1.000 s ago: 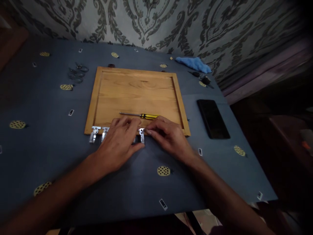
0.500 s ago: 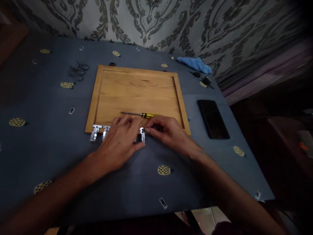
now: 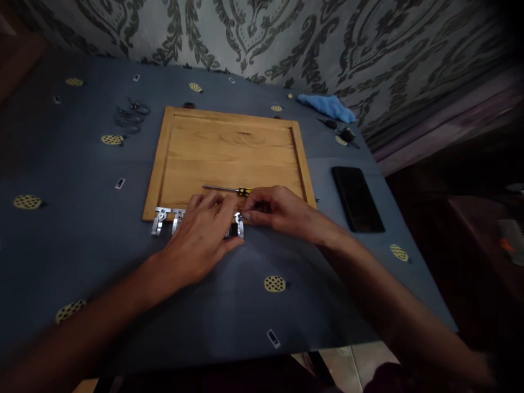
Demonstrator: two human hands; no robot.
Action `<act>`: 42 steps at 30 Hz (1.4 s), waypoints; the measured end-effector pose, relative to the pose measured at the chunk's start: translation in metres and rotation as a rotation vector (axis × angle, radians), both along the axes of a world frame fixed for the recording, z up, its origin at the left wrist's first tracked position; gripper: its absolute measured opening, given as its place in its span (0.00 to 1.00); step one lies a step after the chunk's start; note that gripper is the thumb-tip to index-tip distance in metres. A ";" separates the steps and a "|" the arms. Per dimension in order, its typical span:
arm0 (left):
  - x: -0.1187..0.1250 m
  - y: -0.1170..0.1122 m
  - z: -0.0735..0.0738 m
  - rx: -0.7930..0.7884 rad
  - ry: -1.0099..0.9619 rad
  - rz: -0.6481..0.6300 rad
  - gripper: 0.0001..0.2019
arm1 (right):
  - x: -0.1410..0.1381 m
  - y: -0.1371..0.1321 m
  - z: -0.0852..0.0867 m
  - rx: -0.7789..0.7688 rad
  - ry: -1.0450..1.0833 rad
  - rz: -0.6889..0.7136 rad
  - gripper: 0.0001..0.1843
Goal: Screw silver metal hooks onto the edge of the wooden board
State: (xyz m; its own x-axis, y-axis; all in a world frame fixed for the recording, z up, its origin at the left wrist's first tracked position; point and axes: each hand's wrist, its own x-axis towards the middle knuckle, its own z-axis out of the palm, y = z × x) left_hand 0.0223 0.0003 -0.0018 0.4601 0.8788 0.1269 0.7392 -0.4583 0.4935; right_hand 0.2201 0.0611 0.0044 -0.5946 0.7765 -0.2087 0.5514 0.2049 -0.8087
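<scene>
A wooden panel with a raised frame lies flat before me. Several silver metal hinges line its near edge, their arms jutting past the wood. My left hand covers the middle ones, its fingers bent over the edge and its thumb against the lower end of the rightmost hinge. At that hinge's upper end, my right hand pinches thumb and forefinger together; whatever sits between them is too small to make out. Just behind the hands lies a screwdriver, its yellow and black handle partly hidden by my right hand.
Right of the panel lies a black phone. A blue cloth and a dark tool are at the back right. Small dark metal parts sit at the back left. The patterned tablecloth ends before a wall behind.
My right hand has shifted and turned slightly, with its knuckles higher, covering more of the screwdriver handle. The left hand stays in place on the hinges.
</scene>
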 end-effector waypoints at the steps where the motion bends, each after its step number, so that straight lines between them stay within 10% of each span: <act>1: 0.000 0.000 0.000 0.000 0.000 0.000 0.19 | -0.001 0.001 0.001 -0.004 -0.010 0.015 0.07; 23: 0.000 0.000 0.001 -0.005 0.009 -0.001 0.21 | 0.005 -0.003 0.000 0.045 0.041 -0.044 0.15; 31: 0.000 0.000 -0.001 -0.009 -0.010 0.010 0.22 | 0.026 -0.015 -0.014 0.605 -0.137 -0.271 0.07; 42: -0.001 -0.001 0.000 -0.020 0.032 0.020 0.23 | 0.034 -0.008 -0.026 0.610 -0.270 -0.064 0.07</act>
State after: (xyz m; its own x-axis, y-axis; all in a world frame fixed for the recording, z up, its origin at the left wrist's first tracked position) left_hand 0.0215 -0.0007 -0.0019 0.4457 0.8902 0.0943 0.7639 -0.4331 0.4784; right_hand 0.2537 0.0530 -0.0219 -0.5320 0.8344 0.1438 0.7442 0.5418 -0.3906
